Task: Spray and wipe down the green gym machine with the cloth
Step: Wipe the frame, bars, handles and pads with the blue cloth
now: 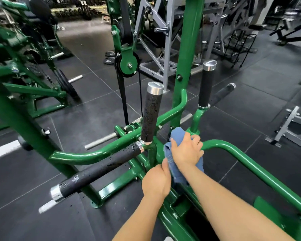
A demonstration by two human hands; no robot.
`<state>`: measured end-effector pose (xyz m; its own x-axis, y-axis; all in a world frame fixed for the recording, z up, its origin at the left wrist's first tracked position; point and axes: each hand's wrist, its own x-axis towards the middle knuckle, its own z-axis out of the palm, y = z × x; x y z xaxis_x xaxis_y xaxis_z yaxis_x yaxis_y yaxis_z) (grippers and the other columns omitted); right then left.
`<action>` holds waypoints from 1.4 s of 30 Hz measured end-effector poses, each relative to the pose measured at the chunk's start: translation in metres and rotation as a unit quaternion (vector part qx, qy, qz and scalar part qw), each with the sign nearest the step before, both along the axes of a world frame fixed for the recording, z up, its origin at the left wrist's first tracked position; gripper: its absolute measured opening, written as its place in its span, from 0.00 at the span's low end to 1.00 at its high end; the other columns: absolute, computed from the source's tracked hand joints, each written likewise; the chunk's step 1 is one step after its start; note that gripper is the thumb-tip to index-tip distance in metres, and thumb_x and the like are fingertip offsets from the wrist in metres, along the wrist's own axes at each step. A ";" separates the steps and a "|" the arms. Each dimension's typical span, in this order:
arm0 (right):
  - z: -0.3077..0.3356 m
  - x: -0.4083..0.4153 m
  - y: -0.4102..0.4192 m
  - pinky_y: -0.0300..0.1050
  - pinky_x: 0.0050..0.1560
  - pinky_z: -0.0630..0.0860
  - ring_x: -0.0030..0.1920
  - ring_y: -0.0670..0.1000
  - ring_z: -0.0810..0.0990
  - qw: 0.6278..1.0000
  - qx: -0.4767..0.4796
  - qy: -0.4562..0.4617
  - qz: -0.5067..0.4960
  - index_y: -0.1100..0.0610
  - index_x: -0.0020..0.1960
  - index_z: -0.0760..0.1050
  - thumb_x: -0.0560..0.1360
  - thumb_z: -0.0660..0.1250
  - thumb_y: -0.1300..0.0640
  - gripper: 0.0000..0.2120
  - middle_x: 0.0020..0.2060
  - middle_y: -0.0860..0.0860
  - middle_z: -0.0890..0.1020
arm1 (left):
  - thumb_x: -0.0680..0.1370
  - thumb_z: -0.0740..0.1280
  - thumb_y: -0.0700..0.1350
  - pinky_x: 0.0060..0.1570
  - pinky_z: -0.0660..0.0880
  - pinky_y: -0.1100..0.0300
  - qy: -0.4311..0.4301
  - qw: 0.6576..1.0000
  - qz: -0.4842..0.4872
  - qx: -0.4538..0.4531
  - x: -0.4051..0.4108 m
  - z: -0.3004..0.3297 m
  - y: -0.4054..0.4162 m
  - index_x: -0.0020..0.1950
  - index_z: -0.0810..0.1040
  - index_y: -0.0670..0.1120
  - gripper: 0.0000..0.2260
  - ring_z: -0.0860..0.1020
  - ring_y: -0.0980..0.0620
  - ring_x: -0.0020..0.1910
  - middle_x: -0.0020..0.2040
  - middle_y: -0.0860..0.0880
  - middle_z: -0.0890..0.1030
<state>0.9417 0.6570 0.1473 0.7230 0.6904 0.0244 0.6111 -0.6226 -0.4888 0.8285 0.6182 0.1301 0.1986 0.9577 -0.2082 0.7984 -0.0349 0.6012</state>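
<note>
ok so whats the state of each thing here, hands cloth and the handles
right hand: grips the blue cloth on the green frame
left hand: pinches the cloth's lower edge
blue cloth: bunched, draped over the frame
near black grips: wet with droplets
far upright grip: looks dry

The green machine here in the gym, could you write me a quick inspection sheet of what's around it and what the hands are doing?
Surface: dark rubber floor tiles, some droplets near the frame foot.
Job's things: blue cloth bunched over the green machine at the curved green bar; black grip handles beaded with wet droplets; no spray bottle seen.
Clutter: weight plates lying on the floor behind.
Hands: right hand grips the cloth against the bar; left hand pinches the cloth's lower edge with its fingers.
Cables: black belt hanging from the pulley.
Surroundings: another green machine to the left, grey rack behind.
</note>
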 end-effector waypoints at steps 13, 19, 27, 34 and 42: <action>-0.005 0.001 -0.032 0.55 0.58 0.70 0.62 0.60 0.69 0.999 0.011 0.018 0.040 0.57 0.68 0.67 0.77 0.59 0.37 0.29 0.61 0.58 0.70 | 0.83 0.47 0.58 0.67 0.66 0.52 -0.100 0.981 -0.028 -0.166 -0.023 -0.014 0.002 0.71 0.68 0.43 0.26 0.72 0.44 0.66 0.67 0.43 0.74; 0.017 -0.022 -0.062 0.52 0.55 0.71 0.60 0.59 0.70 0.965 -0.101 -0.117 0.211 0.54 0.67 0.68 0.77 0.56 0.35 0.28 0.60 0.56 0.71 | 0.83 0.47 0.59 0.64 0.67 0.54 -0.048 0.985 -0.026 -0.167 -0.060 -0.008 -0.035 0.67 0.71 0.39 0.28 0.72 0.42 0.65 0.66 0.41 0.75; 0.034 -0.068 -0.114 0.52 0.66 0.66 0.69 0.56 0.63 0.916 -0.166 -0.040 0.362 0.52 0.76 0.60 0.76 0.59 0.36 0.33 0.70 0.53 0.65 | 0.78 0.60 0.40 0.49 0.73 0.56 0.017 0.994 -0.019 -0.105 -0.088 0.015 -0.080 0.51 0.78 0.42 0.08 0.78 0.43 0.51 0.56 0.41 0.80; 0.033 -0.080 -0.151 0.52 0.69 0.65 0.72 0.58 0.60 0.893 -0.177 -0.082 0.405 0.48 0.77 0.58 0.75 0.64 0.39 0.34 0.74 0.55 0.60 | 0.78 0.58 0.37 0.47 0.73 0.56 0.047 0.997 0.013 -0.061 -0.098 0.028 -0.106 0.53 0.78 0.39 0.10 0.78 0.41 0.55 0.55 0.41 0.80; 0.034 -0.046 -0.229 0.53 0.59 0.72 0.65 0.56 0.64 0.877 -0.169 -0.132 0.429 0.45 0.76 0.57 0.75 0.63 0.38 0.33 0.70 0.53 0.64 | 0.79 0.59 0.39 0.44 0.70 0.59 0.118 0.990 -0.022 -0.069 -0.074 0.037 -0.146 0.52 0.79 0.41 0.10 0.79 0.44 0.53 0.55 0.43 0.81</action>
<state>0.8962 0.4276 0.1808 -0.0669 0.9780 -0.1974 0.9900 0.0404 -0.1353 0.7544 0.4718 0.1670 0.1700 0.9083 -0.3822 0.9166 -0.0034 0.3997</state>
